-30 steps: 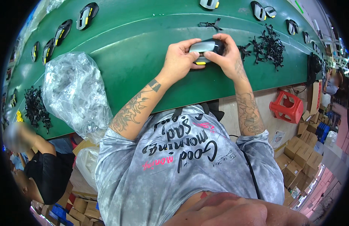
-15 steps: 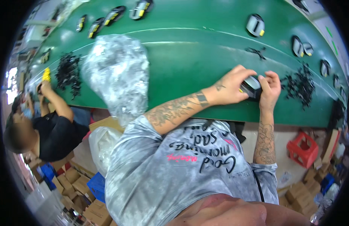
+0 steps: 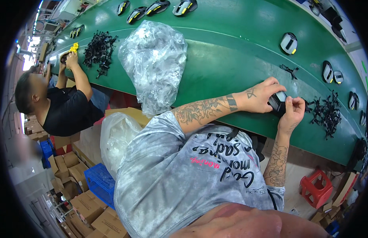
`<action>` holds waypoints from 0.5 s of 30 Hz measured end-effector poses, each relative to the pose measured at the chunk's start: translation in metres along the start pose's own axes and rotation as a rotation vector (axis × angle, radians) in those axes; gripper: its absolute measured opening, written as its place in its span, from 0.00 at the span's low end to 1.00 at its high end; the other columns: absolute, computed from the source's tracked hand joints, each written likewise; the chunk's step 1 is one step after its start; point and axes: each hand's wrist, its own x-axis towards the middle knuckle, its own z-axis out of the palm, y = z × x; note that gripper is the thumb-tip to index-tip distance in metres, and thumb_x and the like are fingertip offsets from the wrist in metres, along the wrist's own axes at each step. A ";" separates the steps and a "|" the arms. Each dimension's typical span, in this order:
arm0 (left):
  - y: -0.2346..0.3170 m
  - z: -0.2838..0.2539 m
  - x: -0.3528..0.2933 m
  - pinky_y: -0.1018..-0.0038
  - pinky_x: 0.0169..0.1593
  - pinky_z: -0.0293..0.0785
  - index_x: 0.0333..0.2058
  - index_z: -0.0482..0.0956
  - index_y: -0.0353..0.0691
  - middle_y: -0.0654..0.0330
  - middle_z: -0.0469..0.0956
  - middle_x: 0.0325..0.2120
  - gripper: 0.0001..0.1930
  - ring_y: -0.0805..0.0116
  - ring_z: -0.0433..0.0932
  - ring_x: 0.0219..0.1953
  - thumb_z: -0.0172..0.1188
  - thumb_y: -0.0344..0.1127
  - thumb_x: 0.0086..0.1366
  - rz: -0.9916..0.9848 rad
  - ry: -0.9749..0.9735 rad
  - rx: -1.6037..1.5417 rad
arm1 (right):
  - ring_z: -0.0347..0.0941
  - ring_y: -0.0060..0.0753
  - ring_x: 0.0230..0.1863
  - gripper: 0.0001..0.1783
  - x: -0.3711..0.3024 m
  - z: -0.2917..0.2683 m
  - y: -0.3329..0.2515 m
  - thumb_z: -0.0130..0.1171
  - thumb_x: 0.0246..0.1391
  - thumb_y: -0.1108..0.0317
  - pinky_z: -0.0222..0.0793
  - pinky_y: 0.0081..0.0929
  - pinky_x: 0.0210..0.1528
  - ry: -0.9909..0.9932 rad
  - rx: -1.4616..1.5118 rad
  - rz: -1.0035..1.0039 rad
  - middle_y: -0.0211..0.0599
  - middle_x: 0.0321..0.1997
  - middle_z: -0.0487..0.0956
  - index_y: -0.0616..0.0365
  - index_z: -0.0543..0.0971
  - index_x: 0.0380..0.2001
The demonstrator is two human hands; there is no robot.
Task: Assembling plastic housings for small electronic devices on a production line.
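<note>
A black and grey computer mouse [image 3: 277, 102] is held between my two hands near the front edge of the green table. My left hand [image 3: 260, 96] wraps round its left side, with the fingers curled over the far end and the thumb at the near end. My right hand [image 3: 292, 114] grips the right side, thumb raised against the top and fingers bent. The underside is hidden. Right beside my right hand lies a pile of small black plastic parts [image 3: 327, 117]. A few more black parts [image 3: 289, 71] lie beyond my hands.
A large clear plastic bag [image 3: 154, 63] sits left of my arm. Mice with yellow accents, such as a grey one [image 3: 289, 43], line the table's far side. Another black pile [image 3: 99, 51] lies near a seated co-worker [image 3: 69, 103]. A red stool [image 3: 315, 189] stands below right.
The whole view has shifted and tilted, so the table things sit further right. Both hands stay on the mouse; the right thumb now lies against its top edge.
</note>
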 end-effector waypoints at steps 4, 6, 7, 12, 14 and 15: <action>0.015 -0.005 0.002 0.62 0.49 0.81 0.57 0.74 0.42 0.48 0.72 0.52 0.33 0.48 0.80 0.49 0.72 0.30 0.49 0.039 -0.040 0.197 | 0.73 0.20 0.44 0.16 0.004 -0.021 -0.002 0.63 0.62 0.78 0.69 0.20 0.50 -0.088 0.184 0.169 0.30 0.43 0.76 0.60 0.73 0.51; 0.042 -0.021 -0.001 0.60 0.51 0.81 0.56 0.75 0.43 0.51 0.75 0.51 0.34 0.50 0.81 0.48 0.76 0.36 0.48 -0.047 -0.086 0.365 | 0.74 0.25 0.50 0.19 0.004 -0.027 -0.022 0.61 0.65 0.73 0.68 0.22 0.50 -0.155 0.239 0.326 0.35 0.50 0.78 0.61 0.72 0.57; 0.045 -0.030 -0.002 0.59 0.51 0.80 0.55 0.76 0.42 0.50 0.77 0.48 0.34 0.50 0.81 0.46 0.76 0.38 0.47 -0.004 0.011 0.462 | 0.75 0.29 0.55 0.21 0.004 -0.032 -0.033 0.59 0.67 0.70 0.69 0.25 0.52 -0.164 0.249 0.369 0.39 0.54 0.79 0.61 0.71 0.61; -0.011 -0.117 0.030 0.54 0.46 0.78 0.43 0.80 0.32 0.43 0.81 0.38 0.31 0.43 0.81 0.42 0.76 0.54 0.52 -0.133 0.372 0.919 | 0.65 0.51 0.71 0.53 -0.016 -0.057 -0.108 0.42 0.64 0.27 0.63 0.39 0.64 -0.582 0.388 0.179 0.58 0.70 0.68 0.69 0.62 0.70; -0.069 -0.159 0.063 0.51 0.50 0.77 0.45 0.79 0.29 0.39 0.81 0.43 0.38 0.39 0.79 0.47 0.67 0.66 0.58 -0.410 0.334 1.125 | 0.61 0.58 0.73 0.65 -0.030 -0.036 -0.143 0.39 0.57 0.16 0.62 0.44 0.66 -0.795 0.586 0.095 0.65 0.72 0.65 0.71 0.58 0.72; -0.078 -0.158 0.082 0.47 0.53 0.76 0.49 0.77 0.29 0.39 0.79 0.47 0.41 0.38 0.77 0.52 0.65 0.68 0.59 -0.584 0.402 1.241 | 0.58 0.62 0.74 0.67 -0.039 -0.018 -0.156 0.40 0.55 0.14 0.62 0.46 0.67 -0.891 0.733 0.035 0.67 0.72 0.63 0.71 0.57 0.73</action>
